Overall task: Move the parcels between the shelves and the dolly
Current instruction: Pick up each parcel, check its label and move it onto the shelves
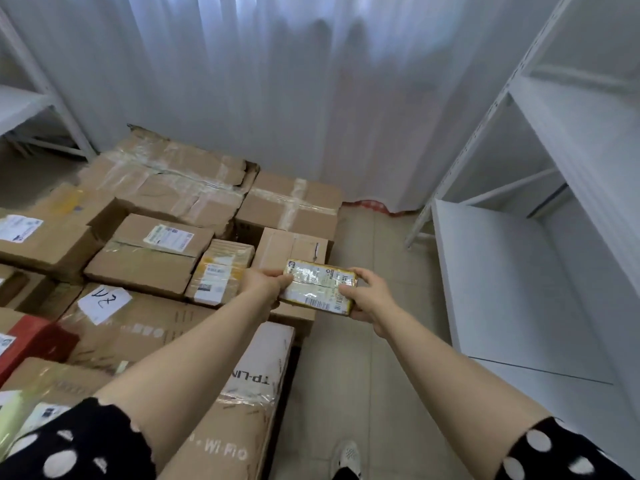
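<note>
Hands held one small yellow-taped parcel between them: the left hand pinched its left end, and the right hand gripped its right end with fingers curled over the edge. The parcel hung clear above the 3 o'clock edge of the brown cartons. Its long axis ran roughly from 9 to 3 o'clock, labelled face up, barcode along the near edge. The cartons spread out toward 9 and 10 o'clock, presumably on the dolly, which was hidden. The white shelves at 3 o'clock showed no parcels, so the transfer looked barely begun, with nearly everything left to move.
</note>
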Action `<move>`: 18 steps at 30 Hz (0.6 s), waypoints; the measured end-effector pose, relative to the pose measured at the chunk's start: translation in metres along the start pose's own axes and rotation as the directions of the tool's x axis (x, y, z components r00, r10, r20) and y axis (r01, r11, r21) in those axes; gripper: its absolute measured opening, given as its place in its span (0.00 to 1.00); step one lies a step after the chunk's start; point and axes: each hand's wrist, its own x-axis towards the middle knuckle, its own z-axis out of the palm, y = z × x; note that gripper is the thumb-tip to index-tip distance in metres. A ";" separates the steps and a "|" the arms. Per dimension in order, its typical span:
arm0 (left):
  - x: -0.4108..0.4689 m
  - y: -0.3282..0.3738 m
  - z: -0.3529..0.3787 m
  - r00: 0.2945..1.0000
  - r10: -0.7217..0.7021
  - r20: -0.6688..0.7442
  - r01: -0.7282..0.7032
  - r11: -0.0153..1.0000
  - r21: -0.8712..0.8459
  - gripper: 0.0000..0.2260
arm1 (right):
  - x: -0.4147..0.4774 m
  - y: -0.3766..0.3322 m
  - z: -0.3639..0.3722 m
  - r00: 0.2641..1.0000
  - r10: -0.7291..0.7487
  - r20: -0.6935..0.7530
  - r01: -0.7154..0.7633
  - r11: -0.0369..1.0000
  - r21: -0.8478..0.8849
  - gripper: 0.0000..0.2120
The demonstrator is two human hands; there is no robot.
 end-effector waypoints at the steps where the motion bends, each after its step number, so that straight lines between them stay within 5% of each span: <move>1: 0.003 0.005 0.020 1.000 -0.013 0.000 0.013 1.000 0.003 0.05 | 0.013 -0.003 -0.017 1.000 0.016 0.003 -0.016 1.000 0.002 0.16; 7: 0.037 0.047 0.088 0.997 -0.049 -0.060 0.051 0.998 0.030 0.06 | 0.093 -0.034 -0.067 0.999 0.016 0.039 -0.013 0.998 -0.057 0.13; 18: 0.167 0.086 0.065 0.968 -0.134 -0.211 0.111 0.987 -0.118 0.09 | 0.226 -0.101 0.005 0.968 0.099 0.229 -0.045 0.971 -0.233 0.12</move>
